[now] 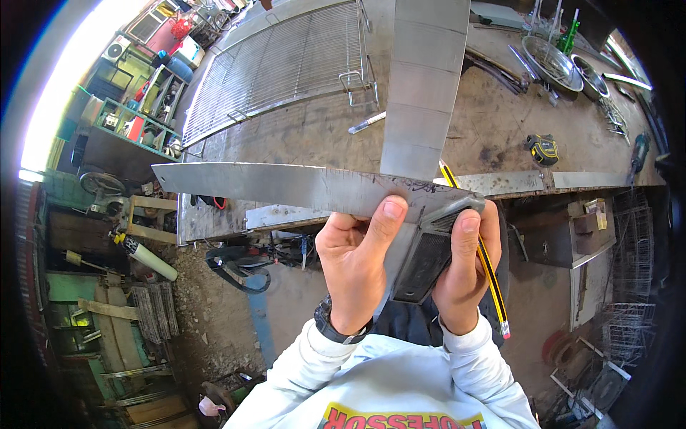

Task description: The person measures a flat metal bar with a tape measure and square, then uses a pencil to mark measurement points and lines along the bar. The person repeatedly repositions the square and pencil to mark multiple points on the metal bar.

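Observation:
A try square with a long steel blade [271, 182] and a ridged black handle [423, 261] lies across a sheet metal strip [421, 93]. The strip runs from the far edge of view toward me and passes beneath the blade. My left hand [361, 250] is closed on the blade, thumb on top near the handle and its other fingers partly hidden below. My right hand [468, 264] grips the handle, thumb on its upper end. A yellow-and-black pencil [491, 275] is held in the same hand, its pink eraser end toward me. Dark scribbles mark the blade near the handle.
The worktable [300, 136] carries a wire grate [279, 68], a marker [367, 123], a tape measure [542, 149], metal bowls [552, 63] and a green bottle [568, 37]. A power tool [638, 154] sits at the right edge. A gas cylinder [146, 256] lies on the left.

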Motion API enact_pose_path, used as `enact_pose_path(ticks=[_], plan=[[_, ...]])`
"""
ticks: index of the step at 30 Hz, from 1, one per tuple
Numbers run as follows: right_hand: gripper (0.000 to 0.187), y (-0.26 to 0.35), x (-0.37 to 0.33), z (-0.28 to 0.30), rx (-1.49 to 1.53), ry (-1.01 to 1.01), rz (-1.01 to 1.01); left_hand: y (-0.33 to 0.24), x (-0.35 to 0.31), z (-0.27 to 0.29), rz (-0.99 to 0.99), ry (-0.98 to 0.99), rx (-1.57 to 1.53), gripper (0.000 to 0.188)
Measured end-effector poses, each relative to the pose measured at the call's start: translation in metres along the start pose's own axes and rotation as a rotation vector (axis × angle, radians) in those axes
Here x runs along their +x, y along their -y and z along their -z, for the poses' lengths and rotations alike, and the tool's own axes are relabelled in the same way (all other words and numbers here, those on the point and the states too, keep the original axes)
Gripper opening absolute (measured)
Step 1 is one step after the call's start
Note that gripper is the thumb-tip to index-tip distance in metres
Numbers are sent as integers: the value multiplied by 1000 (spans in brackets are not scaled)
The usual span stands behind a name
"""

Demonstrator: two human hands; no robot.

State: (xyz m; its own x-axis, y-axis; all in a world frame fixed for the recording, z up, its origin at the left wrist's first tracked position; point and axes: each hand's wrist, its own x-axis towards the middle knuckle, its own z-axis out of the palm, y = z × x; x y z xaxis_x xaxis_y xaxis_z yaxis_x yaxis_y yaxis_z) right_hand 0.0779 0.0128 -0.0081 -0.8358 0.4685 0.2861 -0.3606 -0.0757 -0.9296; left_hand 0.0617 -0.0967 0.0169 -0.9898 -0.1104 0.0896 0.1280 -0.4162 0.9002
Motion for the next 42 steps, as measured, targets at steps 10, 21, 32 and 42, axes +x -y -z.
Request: enact_pose_path(ticks=[10, 21, 32, 42], plan=[[38, 4, -4, 4, -38, 84, -37, 0, -3, 3, -36, 24, 83, 16], [37, 6, -5, 2, -78, 60, -20, -1, -1, -4, -29, -1, -34, 16], [38, 2, -6, 6, -39, 68, -65, 2, -1, -1, -45, 8, -19, 17], [40, 48, 40, 61, -81, 256, 317, 2, 2, 5, -55, -4, 13, 16]])
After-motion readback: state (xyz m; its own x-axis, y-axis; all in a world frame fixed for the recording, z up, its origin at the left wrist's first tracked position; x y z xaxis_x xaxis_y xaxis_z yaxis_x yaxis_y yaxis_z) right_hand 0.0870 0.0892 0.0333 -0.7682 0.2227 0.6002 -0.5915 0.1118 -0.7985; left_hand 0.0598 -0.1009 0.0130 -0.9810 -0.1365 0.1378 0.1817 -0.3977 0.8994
